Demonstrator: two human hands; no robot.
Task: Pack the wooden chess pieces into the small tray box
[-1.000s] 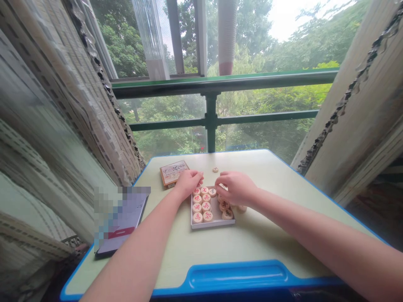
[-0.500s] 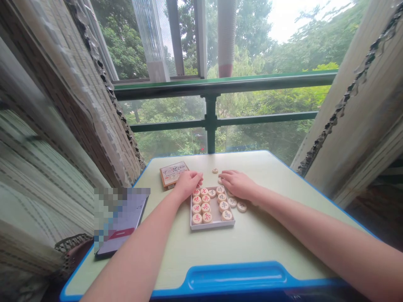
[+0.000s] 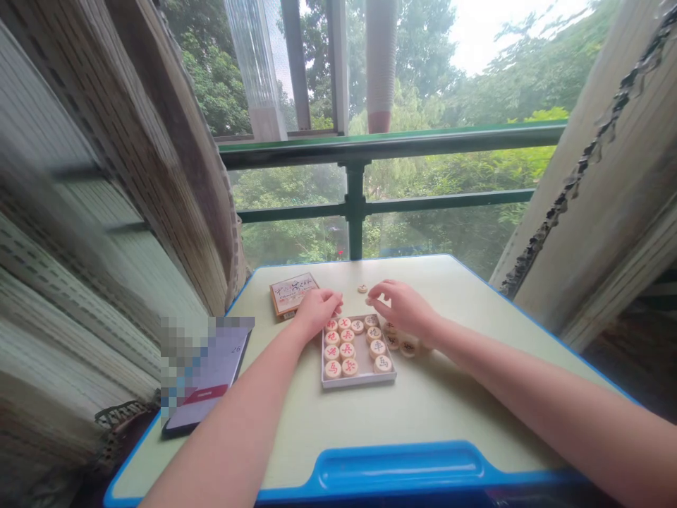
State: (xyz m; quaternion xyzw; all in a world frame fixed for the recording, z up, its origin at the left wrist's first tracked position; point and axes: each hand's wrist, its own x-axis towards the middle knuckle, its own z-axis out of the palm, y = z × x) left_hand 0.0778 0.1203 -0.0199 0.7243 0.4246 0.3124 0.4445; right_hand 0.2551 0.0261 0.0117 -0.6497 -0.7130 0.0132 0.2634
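A shallow white box tray (image 3: 360,383) holds several round xiangqi pieces, red-marked ones (image 3: 348,351) on the left and dark-marked ones (image 3: 377,347) on the right. Between them a strip of the tray's bottom shows. My left hand (image 3: 317,310) rests at the tray's far left corner, its fingers curled; what they hold, if anything, is hidden. Beyond the far right corner, my right hand (image 3: 405,307) pinches a xiangqi piece (image 3: 369,301), mostly covered by the fingertips. Loose pieces (image 3: 407,348) lie right of the tray, partly under my right hand. Another piece (image 3: 362,288) lies farther back.
The printed xiangqi box lid (image 3: 293,291) lies behind my left hand. A phone or tablet (image 3: 211,381), partly blurred out, sits at the table's left side. The table (image 3: 449,416) has a blue rim with a molded recess (image 3: 399,464) in front. Curtains hang on both sides.
My right hand has drawn up and its fingers have bent into a pinch around a piece. The left hand stays in nearly the same place. The view has shifted slightly.
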